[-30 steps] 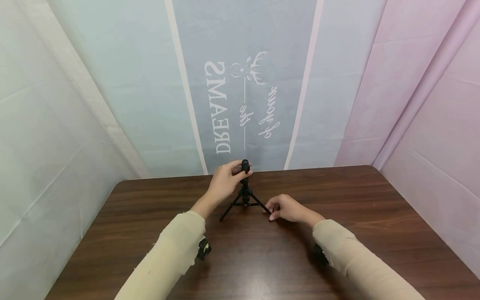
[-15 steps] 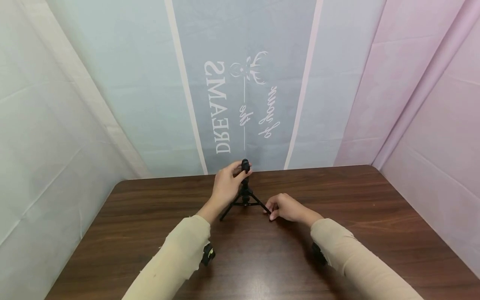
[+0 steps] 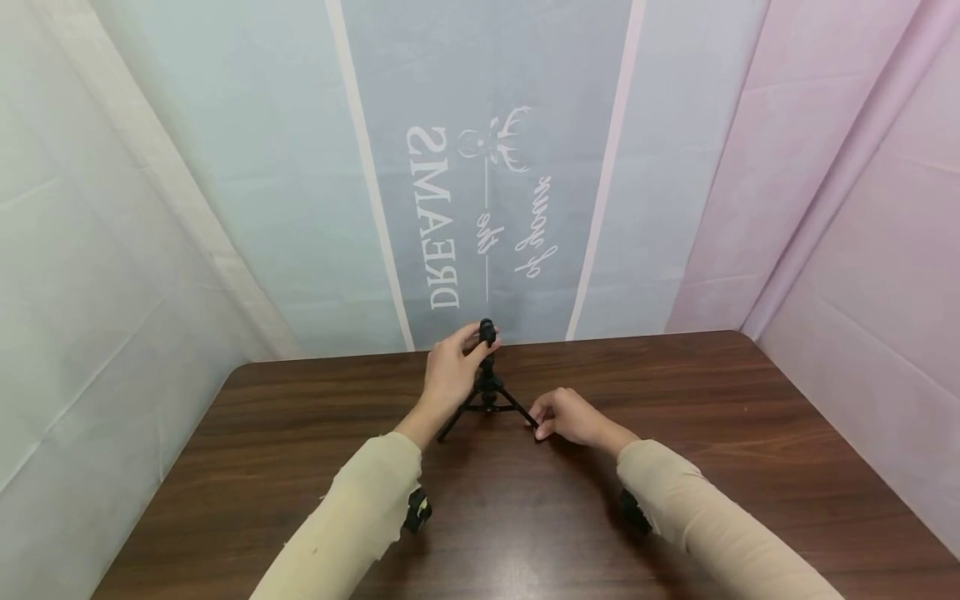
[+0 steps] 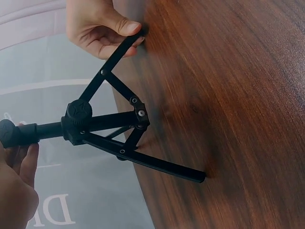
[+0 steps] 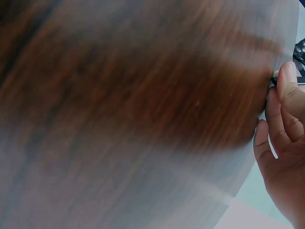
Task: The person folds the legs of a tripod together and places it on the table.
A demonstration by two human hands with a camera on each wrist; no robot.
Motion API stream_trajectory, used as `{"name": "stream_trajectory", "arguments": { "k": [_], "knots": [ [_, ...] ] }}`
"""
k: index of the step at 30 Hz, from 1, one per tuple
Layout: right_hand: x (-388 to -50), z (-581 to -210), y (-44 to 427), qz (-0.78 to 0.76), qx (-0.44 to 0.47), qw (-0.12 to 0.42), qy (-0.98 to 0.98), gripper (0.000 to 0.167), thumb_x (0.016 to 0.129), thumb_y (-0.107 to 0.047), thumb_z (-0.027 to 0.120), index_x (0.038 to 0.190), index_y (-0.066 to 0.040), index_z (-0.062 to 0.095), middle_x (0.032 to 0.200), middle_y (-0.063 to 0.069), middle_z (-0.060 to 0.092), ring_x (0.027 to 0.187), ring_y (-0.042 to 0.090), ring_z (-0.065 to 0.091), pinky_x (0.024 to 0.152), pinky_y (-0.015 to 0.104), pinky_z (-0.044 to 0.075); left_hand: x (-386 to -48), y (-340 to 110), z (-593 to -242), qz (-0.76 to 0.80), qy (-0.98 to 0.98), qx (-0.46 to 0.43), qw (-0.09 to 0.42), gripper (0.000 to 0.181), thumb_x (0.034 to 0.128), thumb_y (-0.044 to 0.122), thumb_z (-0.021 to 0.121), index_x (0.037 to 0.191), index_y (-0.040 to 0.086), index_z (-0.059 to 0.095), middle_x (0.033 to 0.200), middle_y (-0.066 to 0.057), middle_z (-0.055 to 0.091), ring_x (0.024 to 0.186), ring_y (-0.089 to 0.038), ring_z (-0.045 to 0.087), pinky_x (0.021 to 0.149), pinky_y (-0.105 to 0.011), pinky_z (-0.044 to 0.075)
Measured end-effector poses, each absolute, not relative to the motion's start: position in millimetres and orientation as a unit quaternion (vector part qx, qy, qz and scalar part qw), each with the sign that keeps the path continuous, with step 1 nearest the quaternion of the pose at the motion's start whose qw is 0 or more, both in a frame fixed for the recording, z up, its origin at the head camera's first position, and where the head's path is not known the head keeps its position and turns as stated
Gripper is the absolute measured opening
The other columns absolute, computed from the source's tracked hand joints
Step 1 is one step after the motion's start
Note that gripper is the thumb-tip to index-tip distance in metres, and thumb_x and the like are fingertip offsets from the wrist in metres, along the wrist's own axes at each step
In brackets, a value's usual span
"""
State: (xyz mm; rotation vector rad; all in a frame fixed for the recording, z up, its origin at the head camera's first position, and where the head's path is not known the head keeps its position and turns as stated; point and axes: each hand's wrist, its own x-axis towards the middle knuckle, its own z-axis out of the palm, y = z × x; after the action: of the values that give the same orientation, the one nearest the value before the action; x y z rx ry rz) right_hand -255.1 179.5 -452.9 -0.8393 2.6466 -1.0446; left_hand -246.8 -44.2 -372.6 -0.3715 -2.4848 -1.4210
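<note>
A small black tripod (image 3: 489, 387) stands upright with its legs spread near the back edge of the table, in the head view. My left hand (image 3: 450, 371) grips its top part, thumb on the near side and fingers behind. The foot end of the right leg is pinched between thumb and fingers of my right hand (image 3: 570, 417). In the left wrist view the tripod's braces and round knob (image 4: 79, 111) show clearly, with the right hand (image 4: 102, 28) on one leg end. The right wrist view shows the right hand (image 5: 286, 129) at its edge, pinching the leg tip.
The dark wood-grain table (image 3: 495, 517) stretches out in front, its rounded back corners near the cloth. A printed curtain (image 3: 517, 50) with lettering hangs right behind the tripod. Pale cloth walls close in both sides.
The left forearm has shifted slightly to the right, while its hand stays at the tripod's top. Both hands keep their hold, and the tripod stands nearly unchanged.
</note>
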Motion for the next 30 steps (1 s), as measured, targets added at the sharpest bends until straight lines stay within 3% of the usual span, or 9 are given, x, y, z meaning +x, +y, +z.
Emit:
{"name": "stream_trajectory", "arguments": {
  "k": [6, 20, 30],
  "knots": [
    [-254.5, -450.1, 176.1, -0.343, -0.276, 0.086, 0.894, 0.01, 0.08, -0.002, 0.08, 0.088, -0.007, 0.076, 0.076, -0.007, 0.065, 0.071, 0.006, 0.059, 0.068, 0.025, 0.052, -247.3, -45.1, -372.0, -0.49, -0.853, -0.124, 0.131, 0.026, 0.1003, 0.022, 0.062, 0.125, 0.022, 0.069, 0.114, 0.0, 0.072, 0.086, -0.017, 0.067, 0.067, -0.03, 0.047],
    [-253.5, -449.4, 171.4, -0.333, -0.27, 0.069, 0.901, 0.011, 0.081, -0.001, 0.079, 0.09, -0.003, 0.073, 0.078, -0.003, 0.067, 0.073, 0.007, 0.06, 0.066, 0.026, 0.052, -250.4, -45.5, -375.5, -0.489, -0.851, -0.119, 0.151, 0.026, 0.0998, 0.027, 0.062, 0.124, 0.022, 0.07, 0.11, 0.003, 0.074, 0.055, -0.015, 0.051, 0.058, -0.029, 0.041],
    [-257.1, -449.4, 169.7, -0.329, -0.274, 0.058, 0.902, 0.012, 0.079, 0.001, 0.08, 0.087, -0.004, 0.073, 0.075, -0.004, 0.065, 0.07, 0.006, 0.058, 0.065, 0.025, 0.051, -250.2, -46.0, -375.3, -0.498, -0.847, -0.113, 0.149, 0.026, 0.1, 0.028, 0.062, 0.124, 0.022, 0.07, 0.109, 0.006, 0.074, 0.057, -0.017, 0.05, 0.059, -0.03, 0.038]
  ]
}}
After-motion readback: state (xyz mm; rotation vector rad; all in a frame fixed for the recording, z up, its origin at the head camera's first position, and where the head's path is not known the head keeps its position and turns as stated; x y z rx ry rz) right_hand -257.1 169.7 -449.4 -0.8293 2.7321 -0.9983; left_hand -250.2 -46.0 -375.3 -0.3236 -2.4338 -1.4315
